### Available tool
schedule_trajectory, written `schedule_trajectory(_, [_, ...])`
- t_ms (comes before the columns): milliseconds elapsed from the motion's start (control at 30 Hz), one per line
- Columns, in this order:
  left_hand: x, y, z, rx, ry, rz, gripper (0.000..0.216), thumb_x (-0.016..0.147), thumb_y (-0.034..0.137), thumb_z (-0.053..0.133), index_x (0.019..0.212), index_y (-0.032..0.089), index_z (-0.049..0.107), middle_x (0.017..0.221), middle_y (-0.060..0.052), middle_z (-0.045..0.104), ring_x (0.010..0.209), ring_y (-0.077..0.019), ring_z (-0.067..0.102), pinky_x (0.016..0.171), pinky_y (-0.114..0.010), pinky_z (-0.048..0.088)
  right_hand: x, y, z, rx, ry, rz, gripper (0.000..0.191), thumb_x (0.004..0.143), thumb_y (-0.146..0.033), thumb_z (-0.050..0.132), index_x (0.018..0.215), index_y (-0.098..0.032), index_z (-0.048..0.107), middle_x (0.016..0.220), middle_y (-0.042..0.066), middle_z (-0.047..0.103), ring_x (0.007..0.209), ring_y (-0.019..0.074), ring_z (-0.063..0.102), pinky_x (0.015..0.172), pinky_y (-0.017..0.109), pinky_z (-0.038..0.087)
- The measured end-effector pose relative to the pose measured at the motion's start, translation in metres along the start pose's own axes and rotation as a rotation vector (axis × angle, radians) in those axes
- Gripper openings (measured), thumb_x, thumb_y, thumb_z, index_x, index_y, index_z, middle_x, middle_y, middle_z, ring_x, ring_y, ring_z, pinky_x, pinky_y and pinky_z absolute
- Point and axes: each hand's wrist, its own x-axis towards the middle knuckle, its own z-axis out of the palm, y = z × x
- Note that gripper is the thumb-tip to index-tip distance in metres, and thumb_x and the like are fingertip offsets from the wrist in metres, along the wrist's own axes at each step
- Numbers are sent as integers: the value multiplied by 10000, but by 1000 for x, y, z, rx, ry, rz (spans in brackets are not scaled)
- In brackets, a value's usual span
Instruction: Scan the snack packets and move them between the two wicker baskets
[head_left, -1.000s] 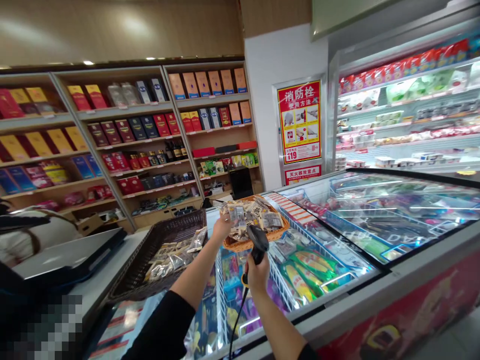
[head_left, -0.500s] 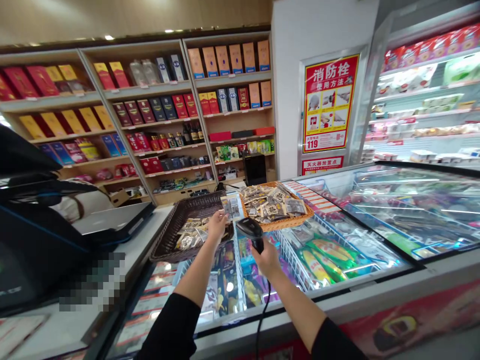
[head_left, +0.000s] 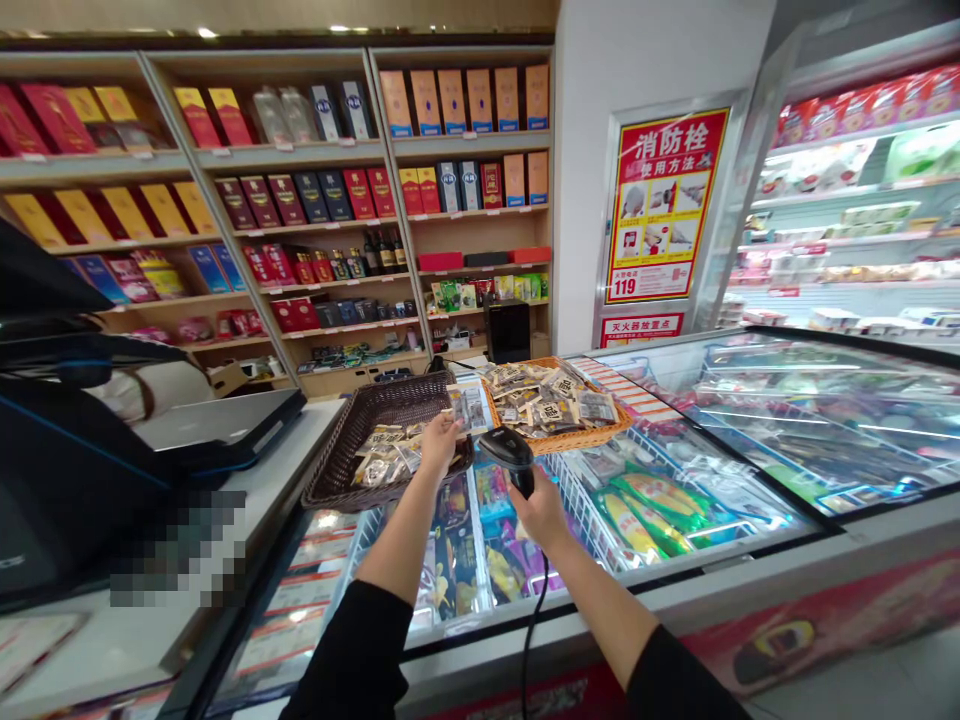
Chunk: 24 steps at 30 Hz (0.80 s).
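My left hand (head_left: 439, 442) is closed on the lower edge of a small snack packet (head_left: 468, 406), holding it up between two baskets. In my right hand (head_left: 540, 508) is a black barcode scanner (head_left: 507, 452), its head tilted toward the packet and its cable (head_left: 531, 630) hanging down. Under and left of my left hand lies a dark brown wicker basket (head_left: 330, 470) with several similar packets (head_left: 386, 455) in it. A lighter orange wicker basket (head_left: 592, 438) heaped with more packets (head_left: 551, 405) sits to the right, behind the scanner.
Both baskets rest on a glass-topped chest freezer (head_left: 720, 470) with wire dividers and frozen goods. At left stands a counter (head_left: 300, 440) with a black checkout machine (head_left: 67, 470). Shelves (head_left: 337, 240) of boxed goods line the back wall, beside a red fire-hydrant poster (head_left: 667, 205).
The view has shifted slightly. My left hand still holds the packet, which now shows a bit more to the right of my fingers. The scanner stays close to it.
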Motion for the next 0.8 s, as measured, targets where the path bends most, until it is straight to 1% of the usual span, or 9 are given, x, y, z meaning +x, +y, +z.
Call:
schedule_trajectory(200, [-1,-1,0,41,-1,15,196,667,326,612,740,159,539,655,-17,625,634,-155,614,620,-293,510,0,-4,-1,-24,-6,11,225,750,-335,526,876,-167,606,627,17,600,586,188,564,521,252,383])
schedule_trajectory(367, [-2,2,0,69,13,-14,154,710,294,567,773,156,543,721,-37,641,687,-162,620,647,-294,511,-1,-6,-1,17,-1,45,223,738,-354,535,848,-172,601,587,1,582,554,181,555,508,253,384])
schedule_trajectory(433, [-2,5,-1,158,101,6,178,748,302,517,839,155,560,794,-53,649,725,-167,618,672,-299,503,-1,-2,-1,55,28,80,224,731,-360,550,849,-175,596,562,-11,571,528,173,547,501,253,391])
schedule_trajectory(533, [-4,8,-6,378,372,56,255,800,311,437,956,163,575,911,-70,639,835,-185,601,768,-319,472,1,7,-1,189,126,196,222,730,-371,560,836,-176,564,472,-46,516,420,148,497,444,246,384])
schedule_trajectory(633, [-8,15,-11,556,570,70,357,772,235,471,1117,164,533,1048,-99,587,1025,-223,531,894,-345,407,5,16,0,365,252,326,192,731,-367,554,796,-192,509,406,-85,450,325,125,431,371,234,356])
schedule_trajectory(700, [-14,20,-10,639,657,133,498,730,174,510,1224,147,459,1160,-135,511,1150,-255,436,977,-387,336,9,20,0,440,337,376,178,720,-352,565,768,-206,475,405,-95,446,307,119,425,351,230,353])
schedule_trajectory(733, [-17,23,-8,676,679,202,544,721,155,517,1257,141,428,1205,-149,468,1194,-265,387,1007,-409,298,10,21,1,463,375,389,179,712,-345,573,758,-212,463,410,-97,452,307,119,429,348,230,356])
schedule_trajectory(767, [-20,26,-5,708,671,296,559,724,143,514,1273,144,410,1238,-152,435,1221,-268,352,1031,-425,263,12,22,1,479,406,397,185,706,-340,581,753,-216,453,414,-97,460,307,120,433,346,231,360])
schedule_trajectory(800, [-23,28,0,737,629,403,548,734,132,501,1273,156,412,1257,-146,418,1235,-264,334,1049,-435,234,13,22,1,491,431,400,191,701,-338,587,752,-218,447,416,-97,465,307,121,435,344,233,363])
